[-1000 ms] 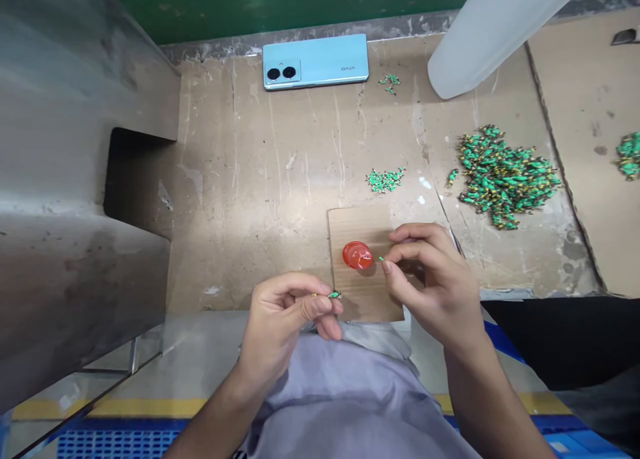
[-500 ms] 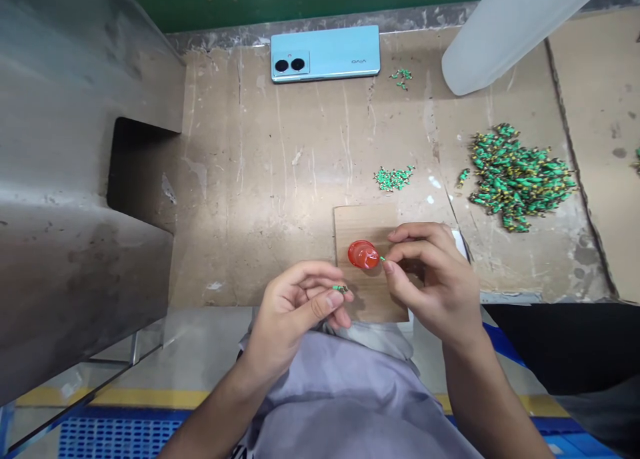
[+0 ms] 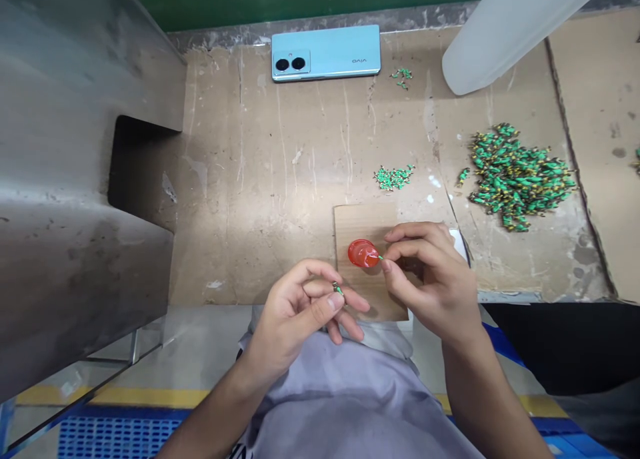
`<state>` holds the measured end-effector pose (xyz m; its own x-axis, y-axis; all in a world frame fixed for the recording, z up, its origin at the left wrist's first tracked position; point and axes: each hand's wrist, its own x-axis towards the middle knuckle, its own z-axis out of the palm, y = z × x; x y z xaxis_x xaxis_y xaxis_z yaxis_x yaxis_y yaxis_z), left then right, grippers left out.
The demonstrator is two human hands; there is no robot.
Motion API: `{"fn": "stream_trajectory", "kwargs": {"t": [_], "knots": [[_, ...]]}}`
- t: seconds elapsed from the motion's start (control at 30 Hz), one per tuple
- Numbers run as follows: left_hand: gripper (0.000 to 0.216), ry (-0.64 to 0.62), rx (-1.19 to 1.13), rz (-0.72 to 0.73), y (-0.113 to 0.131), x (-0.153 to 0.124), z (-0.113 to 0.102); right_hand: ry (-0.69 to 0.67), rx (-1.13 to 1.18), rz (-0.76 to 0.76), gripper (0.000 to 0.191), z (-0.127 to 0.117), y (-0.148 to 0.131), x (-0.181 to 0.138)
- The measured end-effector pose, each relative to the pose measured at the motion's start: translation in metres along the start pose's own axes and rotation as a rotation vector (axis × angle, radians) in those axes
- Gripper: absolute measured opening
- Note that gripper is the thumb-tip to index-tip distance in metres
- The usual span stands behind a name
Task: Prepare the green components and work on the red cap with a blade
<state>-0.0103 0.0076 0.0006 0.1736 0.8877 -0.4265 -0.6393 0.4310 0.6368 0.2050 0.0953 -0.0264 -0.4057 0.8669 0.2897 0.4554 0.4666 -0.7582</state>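
Between the thumb and fingers of my left hand (image 3: pixel 313 306) is a small green piece with a dark end (image 3: pixel 338 289), like a tiny figurine. My right hand (image 3: pixel 433 272) pinches a tiny, thin green part (image 3: pixel 381 258) at the right rim of a small red cup (image 3: pixel 363 253). A clear, shiny substance seems to be in the cup. Beneath the cup lies a piece of brown cardboard (image 3: pixel 367 217). Beyond it sits a small heap of tiny green parts (image 3: pixel 393 178).
A large pile of green, yellow and dark pieces (image 3: pixel 520 176) lies at the right. Along the back are a light-blue phone (image 3: pixel 340 51), a few green bits (image 3: pixel 402 78) and a whitish cylinder (image 3: pixel 500 39). A metal housing (image 3: pixel 75 179) borders the left side.
The small green piece has turned in my left fingers, its dark end now pointing away from me; the other left fingers have spread. My right hand has barely moved at the cup.
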Motion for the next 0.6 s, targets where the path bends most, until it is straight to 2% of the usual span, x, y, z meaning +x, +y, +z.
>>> {"fn": "stream_trajectory", "kwargs": {"t": [0.23, 0.37, 0.6], "knots": [[0.014, -0.001, -0.005, 0.014, 0.001, 0.0, -0.001, 0.014, 0.036, 0.009, 0.011, -0.001, 0.0, -0.001], [0.013, 0.015, 0.023, 0.025, 0.0, -0.002, -0.002, 0.002, 0.005, 0.029, 0.011, -0.013, 0.005, -0.004], [0.007, 0.043, 0.146, 0.074, -0.001, -0.006, 0.002, -0.209, -0.165, -0.093, 0.011, -0.046, 0.022, -0.006]]}}
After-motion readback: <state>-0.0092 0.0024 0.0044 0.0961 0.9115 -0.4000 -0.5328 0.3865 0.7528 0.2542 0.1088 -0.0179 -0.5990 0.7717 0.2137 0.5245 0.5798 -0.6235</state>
